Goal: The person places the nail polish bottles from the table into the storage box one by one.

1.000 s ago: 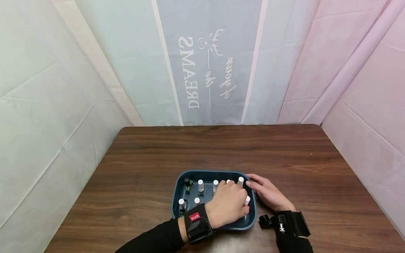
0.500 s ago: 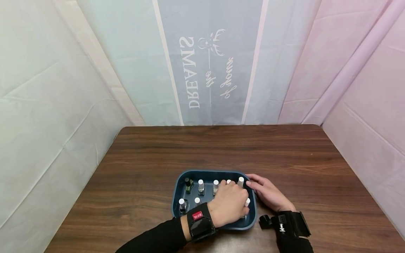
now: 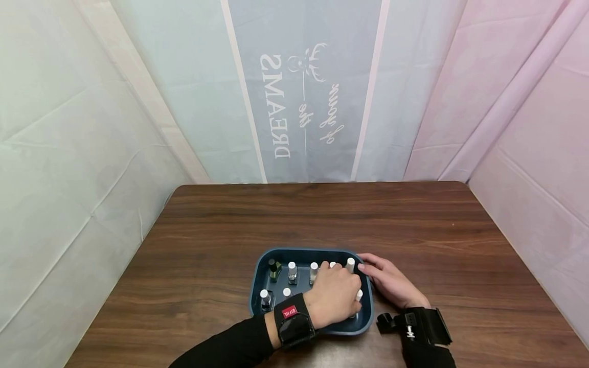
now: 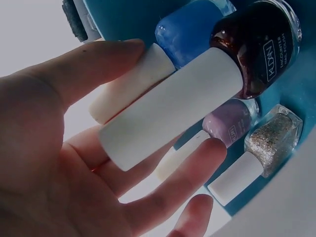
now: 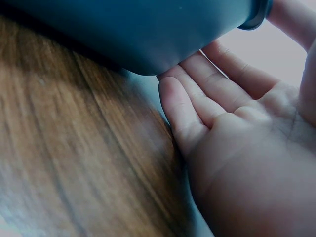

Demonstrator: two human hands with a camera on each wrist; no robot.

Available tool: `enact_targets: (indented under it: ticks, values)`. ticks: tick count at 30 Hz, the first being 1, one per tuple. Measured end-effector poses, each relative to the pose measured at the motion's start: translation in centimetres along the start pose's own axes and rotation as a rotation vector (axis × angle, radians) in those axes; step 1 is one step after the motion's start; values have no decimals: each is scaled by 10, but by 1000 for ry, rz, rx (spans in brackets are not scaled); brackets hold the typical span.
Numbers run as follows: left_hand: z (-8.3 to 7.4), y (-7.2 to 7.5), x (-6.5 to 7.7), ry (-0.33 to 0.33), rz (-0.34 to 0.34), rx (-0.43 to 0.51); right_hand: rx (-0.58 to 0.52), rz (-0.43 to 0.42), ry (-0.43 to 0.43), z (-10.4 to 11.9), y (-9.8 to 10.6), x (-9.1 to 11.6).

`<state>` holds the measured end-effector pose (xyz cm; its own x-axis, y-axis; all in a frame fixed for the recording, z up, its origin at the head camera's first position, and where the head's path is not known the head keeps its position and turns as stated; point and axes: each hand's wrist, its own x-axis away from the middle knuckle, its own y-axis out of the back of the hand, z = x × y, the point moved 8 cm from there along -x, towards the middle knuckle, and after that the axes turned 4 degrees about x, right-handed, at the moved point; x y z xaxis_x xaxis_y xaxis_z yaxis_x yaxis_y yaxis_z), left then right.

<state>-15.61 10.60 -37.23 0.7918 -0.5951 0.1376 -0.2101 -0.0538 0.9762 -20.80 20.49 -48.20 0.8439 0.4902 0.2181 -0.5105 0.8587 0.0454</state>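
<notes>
My left hand (image 3: 333,296) reaches into a dark blue tray (image 3: 368,317) that holds several small nail polish bottles with mostly white caps. In the left wrist view, its thumb and fingers pinch the white cap of a blue nail polish bottle (image 4: 187,32). A dark red nail polish bottle (image 4: 259,47) overlaps it, nearer the camera. Under the fingers lie a mauve bottle (image 4: 229,121) and a gold glitter bottle (image 4: 276,138). At the tray's right side, my right hand (image 3: 395,286) holds the edge, thumb at the rim and the other fingers against the outer wall.
A green bottle with a dark cap (image 3: 274,269) and a clear-looking bottle (image 3: 292,273) stand at the tray's back left. A dark bottle (image 3: 266,299) is nearer the front. The brown wooden table (image 3: 207,245) extends around the tray, with fabric walls (image 3: 184,76) behind.
My left hand and wrist have shifted very slightly to the right over the tray. The right hand and the tray stay in place.
</notes>
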Motion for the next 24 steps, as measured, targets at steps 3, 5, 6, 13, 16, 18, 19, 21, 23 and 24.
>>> enact_targets:
  ticks: [3, 5, 6, 13, 16, 18, 19, 21, 23, 24]
  values:
    - [-1, -1, -1, 1, 4, -3, -10, 0, -1, 0, 0, 0]
    - [-2, -2, -2, 1, 7, -7, -19, 1, 1, 0, -1, 0]
    - [-2, -2, -2, 1, 9, -9, -23, 4, 1, 1, -1, 0]
    - [-2, -3, -2, 7, 34, 13, -28, 18, 12, 1, -2, 0]
    - [-2, -4, -1, 6, 38, 14, -19, 18, 12, 1, -2, 0]
    - [-3, -3, -1, 4, 36, 8, -17, 16, 10, 1, -2, 0]
    - [-3, -3, -1, 3, 36, 6, -16, 15, 8, 1, -1, 0]
    - [-3, -4, -1, 0, 37, 4, -17, 14, 4, 1, -1, 0]
    - [-3, -4, -1, -2, 39, 6, -18, 12, 3, 1, -1, 0]
    - [-3, -4, -1, -3, 39, 8, -18, 11, 3, 1, -1, 0]
